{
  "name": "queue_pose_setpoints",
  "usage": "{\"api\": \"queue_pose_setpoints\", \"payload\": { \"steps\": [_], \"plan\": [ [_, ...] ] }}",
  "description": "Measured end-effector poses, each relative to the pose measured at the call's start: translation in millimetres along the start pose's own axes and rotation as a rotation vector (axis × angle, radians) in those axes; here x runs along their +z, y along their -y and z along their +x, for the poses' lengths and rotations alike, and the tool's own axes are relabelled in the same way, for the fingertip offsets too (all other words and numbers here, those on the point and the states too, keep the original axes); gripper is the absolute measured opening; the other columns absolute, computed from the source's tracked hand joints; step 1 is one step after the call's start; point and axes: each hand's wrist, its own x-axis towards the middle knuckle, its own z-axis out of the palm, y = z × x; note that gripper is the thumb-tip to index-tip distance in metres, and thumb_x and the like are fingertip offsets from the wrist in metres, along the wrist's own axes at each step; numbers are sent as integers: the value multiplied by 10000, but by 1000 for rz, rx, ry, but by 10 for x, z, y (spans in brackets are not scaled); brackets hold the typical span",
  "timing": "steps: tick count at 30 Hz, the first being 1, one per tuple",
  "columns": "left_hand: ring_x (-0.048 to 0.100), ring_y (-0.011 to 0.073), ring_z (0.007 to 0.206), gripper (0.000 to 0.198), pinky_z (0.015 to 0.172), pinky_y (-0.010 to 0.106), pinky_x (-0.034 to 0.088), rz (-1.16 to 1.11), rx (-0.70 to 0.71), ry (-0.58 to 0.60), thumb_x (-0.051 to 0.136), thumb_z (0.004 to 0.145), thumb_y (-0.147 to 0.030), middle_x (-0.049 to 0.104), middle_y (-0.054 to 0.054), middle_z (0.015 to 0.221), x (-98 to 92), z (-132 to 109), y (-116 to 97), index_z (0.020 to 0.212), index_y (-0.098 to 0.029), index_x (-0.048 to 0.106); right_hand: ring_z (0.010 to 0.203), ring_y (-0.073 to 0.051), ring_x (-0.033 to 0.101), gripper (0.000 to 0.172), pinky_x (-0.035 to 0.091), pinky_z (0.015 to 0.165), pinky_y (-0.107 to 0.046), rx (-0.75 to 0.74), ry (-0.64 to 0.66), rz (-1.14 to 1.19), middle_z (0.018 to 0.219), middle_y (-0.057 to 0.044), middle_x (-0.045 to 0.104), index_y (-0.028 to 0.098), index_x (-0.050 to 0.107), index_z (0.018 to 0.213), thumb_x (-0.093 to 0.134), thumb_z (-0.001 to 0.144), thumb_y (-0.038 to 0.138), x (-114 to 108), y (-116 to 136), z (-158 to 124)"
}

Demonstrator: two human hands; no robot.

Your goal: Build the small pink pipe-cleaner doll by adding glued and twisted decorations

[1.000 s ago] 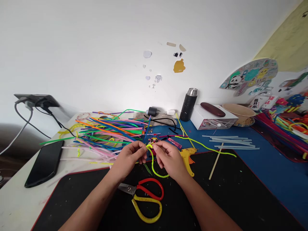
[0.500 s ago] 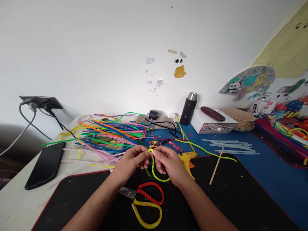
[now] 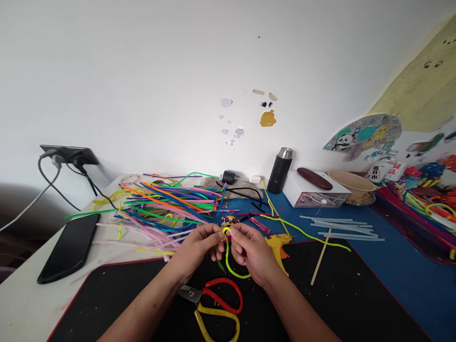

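Between my two hands a neon yellow-green pipe cleaner (image 3: 228, 256) is bent into a small arch at my fingertips, its long tail curving down and to the right under my right hand. My left hand (image 3: 200, 247) is closed, thumb and forefinger pinching one side of the arch. The other side is pinched by my right hand (image 3: 252, 247). Just behind the fingertips is a small colourful figure (image 3: 230, 218), partly hidden. Scissors (image 3: 217, 304) with one red and one yellow handle lie below my hands on the black mat (image 3: 124, 304). Beside my right wrist lies a yellow glue gun (image 3: 280, 244).
Many coloured pipe cleaners (image 3: 171, 199) are heaped at the left, near a black phone (image 3: 69, 247). At the right lie translucent glue sticks (image 3: 345, 223) and a wooden stick (image 3: 320, 259). A black thermos (image 3: 280, 172), a white box (image 3: 295, 190) and a bowl (image 3: 352, 183) stand along the wall.
The bent part of the pipe cleaner shows as a wider, more upright arch between my fingertips. The whole view has shifted slightly, so the scene sits lower. Both hands keep their pinch.
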Motion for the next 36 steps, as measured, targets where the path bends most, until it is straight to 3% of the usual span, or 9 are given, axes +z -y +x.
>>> {"api": "queue_pose_setpoints", "payload": {
  "steps": [6, 11, 18, 22, 26, 30, 36],
  "plan": [
    [590, 128, 595, 466, 565, 241, 427, 30, -10, 17, 865, 744, -583, 663, 12, 699, -15, 1, -50, 793, -162, 671, 383, -55, 387, 386, 217, 392, -203, -18, -22, -54, 532, 95, 470, 187, 611, 842, 777, 856, 534, -22, -13, 11],
    [551, 139, 676, 469, 614, 249, 421, 149, 68, -62, 852, 761, -601, 657, 9, 785, -71, -22, -150, 918, -170, 749, 405, -73, 401, 373, 267, 400, -208, -43, -40, -224, 515, 96, 461, 197, 598, 834, 740, 875, 539, -9, 15, -4],
    [486, 118, 624, 374, 592, 247, 357, 188, 43, -47, 927, 691, -470, 637, -23, 716, -98, -18, -142, 802, -170, 734, 387, -81, 394, 377, 258, 405, -212, -29, -38, -353, 484, 94, 465, 202, 601, 842, 709, 883, 560, -4, 0, -13],
    [485, 99, 555, 440, 550, 234, 366, 144, -17, -3, 934, 685, -498, 637, -35, 672, -96, 3, -88, 844, -171, 686, 397, -85, 398, 403, 254, 406, -214, -39, -36, -343, 490, 86, 473, 203, 612, 848, 703, 892, 593, -12, -6, -10],
    [593, 123, 599, 467, 564, 232, 416, 20, -45, 23, 943, 687, -494, 720, 18, 719, -90, 1, -84, 868, -168, 662, 407, -89, 416, 467, 251, 403, -218, -74, -45, -336, 515, 74, 490, 195, 635, 903, 687, 897, 659, -4, 16, -17],
    [652, 133, 639, 442, 598, 232, 462, -137, -58, -20, 965, 683, -423, 769, 50, 792, -85, -12, -109, 884, -163, 670, 401, -89, 411, 505, 234, 393, -219, -98, -67, -307, 530, 80, 480, 196, 631, 945, 688, 885, 695, 5, 27, -18],
    [587, 99, 576, 446, 552, 205, 412, -189, -56, -91, 1000, 628, -422, 689, 2, 676, -42, -6, -107, 809, -155, 691, 391, -66, 417, 453, 258, 387, -223, -103, -28, -319, 681, 34, 613, 190, 645, 948, 727, 867, 629, -1, -38, 4]
  ]
}}
